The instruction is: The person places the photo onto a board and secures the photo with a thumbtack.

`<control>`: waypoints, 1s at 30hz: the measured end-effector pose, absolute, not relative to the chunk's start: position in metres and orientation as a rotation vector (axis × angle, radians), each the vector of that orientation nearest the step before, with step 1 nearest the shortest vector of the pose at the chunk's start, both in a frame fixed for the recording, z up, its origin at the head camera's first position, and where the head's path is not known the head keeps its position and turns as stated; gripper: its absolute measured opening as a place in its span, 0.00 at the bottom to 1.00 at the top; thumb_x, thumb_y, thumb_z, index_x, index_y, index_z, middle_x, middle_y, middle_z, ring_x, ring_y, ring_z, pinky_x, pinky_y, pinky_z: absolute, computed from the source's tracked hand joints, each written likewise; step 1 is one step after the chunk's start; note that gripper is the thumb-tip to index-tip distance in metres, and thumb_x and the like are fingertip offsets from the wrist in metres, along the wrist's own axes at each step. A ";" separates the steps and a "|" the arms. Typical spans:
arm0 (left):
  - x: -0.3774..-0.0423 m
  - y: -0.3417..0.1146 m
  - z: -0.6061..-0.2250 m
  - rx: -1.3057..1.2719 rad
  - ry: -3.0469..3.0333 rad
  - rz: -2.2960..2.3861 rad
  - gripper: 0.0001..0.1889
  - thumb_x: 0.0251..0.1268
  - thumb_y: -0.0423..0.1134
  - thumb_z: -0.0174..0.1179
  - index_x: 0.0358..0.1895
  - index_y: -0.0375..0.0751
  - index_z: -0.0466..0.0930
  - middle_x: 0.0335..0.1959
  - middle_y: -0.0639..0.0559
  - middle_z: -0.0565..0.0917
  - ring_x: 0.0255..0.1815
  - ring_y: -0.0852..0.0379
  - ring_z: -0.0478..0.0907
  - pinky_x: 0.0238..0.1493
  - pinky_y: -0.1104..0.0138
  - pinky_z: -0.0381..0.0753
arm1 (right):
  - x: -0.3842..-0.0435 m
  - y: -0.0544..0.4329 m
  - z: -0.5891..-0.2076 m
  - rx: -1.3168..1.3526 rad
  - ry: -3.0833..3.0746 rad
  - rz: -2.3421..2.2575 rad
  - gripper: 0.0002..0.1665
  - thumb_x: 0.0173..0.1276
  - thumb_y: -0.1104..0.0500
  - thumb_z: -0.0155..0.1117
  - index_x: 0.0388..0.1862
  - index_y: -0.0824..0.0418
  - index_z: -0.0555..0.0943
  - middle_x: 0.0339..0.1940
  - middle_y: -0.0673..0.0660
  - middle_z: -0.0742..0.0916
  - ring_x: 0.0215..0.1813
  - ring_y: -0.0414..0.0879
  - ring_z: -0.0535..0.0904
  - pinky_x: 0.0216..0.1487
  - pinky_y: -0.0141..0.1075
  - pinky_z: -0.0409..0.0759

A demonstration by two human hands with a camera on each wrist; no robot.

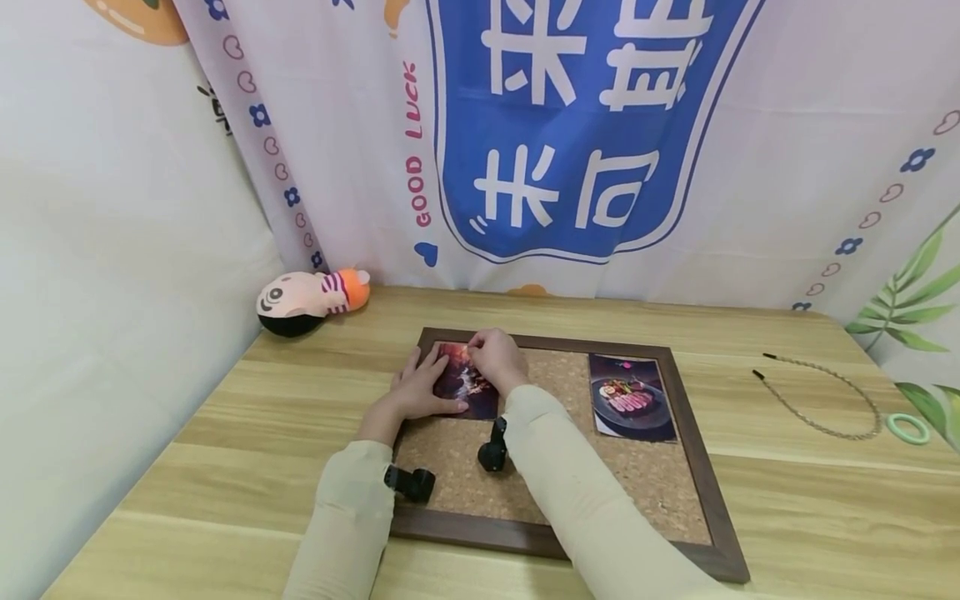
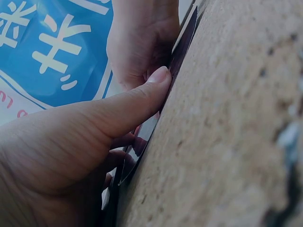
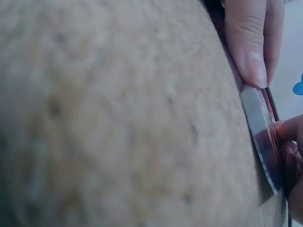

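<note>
A dark photo print (image 1: 468,385) with orange and purple tones lies on the upper left of a framed cork board (image 1: 558,479). My left hand (image 1: 422,387) rests spread across the photo's left side, its thumb pressing near the lower edge; the left wrist view shows the thumb (image 2: 142,97) at the print's edge. At the photo's upper right, my right hand (image 1: 501,360) has thumb and finger brought together, pinching a tiny thing that the fingertips hide. In the right wrist view, the thumb (image 3: 253,66) points down at the glossy print, whose edge lifts slightly.
A steak-plate photo (image 1: 633,404) with a pink push pin (image 1: 627,365) sits on the board's upper right. Right of the board lie a braided headband (image 1: 832,429) and a mint-green ring (image 1: 908,429). A plush doll (image 1: 311,302) lies at the back left by the curtain.
</note>
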State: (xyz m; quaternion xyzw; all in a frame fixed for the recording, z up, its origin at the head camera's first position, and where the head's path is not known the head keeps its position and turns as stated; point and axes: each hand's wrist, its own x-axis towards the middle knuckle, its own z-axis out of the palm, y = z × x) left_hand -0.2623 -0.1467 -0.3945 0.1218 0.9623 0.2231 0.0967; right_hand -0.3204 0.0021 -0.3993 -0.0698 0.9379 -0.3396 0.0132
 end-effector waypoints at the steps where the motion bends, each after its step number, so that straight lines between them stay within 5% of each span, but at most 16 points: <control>1: -0.263 -0.147 -0.394 0.364 2.852 0.660 0.48 0.43 0.61 0.60 0.65 0.38 0.50 0.67 0.42 0.43 0.65 0.42 0.29 0.55 0.42 0.39 | -0.320 0.002 -0.399 -0.225 2.926 -1.051 0.06 0.60 0.53 0.55 0.30 0.50 0.80 0.29 0.46 0.79 0.29 0.41 0.73 0.27 0.36 0.69; 14: -0.265 -0.144 -0.396 0.356 2.819 0.690 0.49 0.43 0.61 0.60 0.66 0.38 0.49 0.67 0.43 0.42 0.64 0.43 0.27 0.55 0.42 0.37 | -0.322 0.014 -0.405 -0.310 2.889 -1.210 0.09 0.59 0.53 0.57 0.34 0.53 0.81 0.33 0.48 0.81 0.36 0.42 0.75 0.37 0.36 0.72; 30: -0.263 -0.151 -0.394 0.390 2.840 0.768 0.42 0.51 0.53 0.58 0.64 0.34 0.51 0.66 0.39 0.45 0.64 0.39 0.33 0.55 0.42 0.41 | -0.310 0.027 -0.373 -0.704 2.761 -0.901 0.25 0.65 0.45 0.45 0.51 0.60 0.74 0.47 0.55 0.79 0.49 0.46 0.72 0.49 0.38 0.67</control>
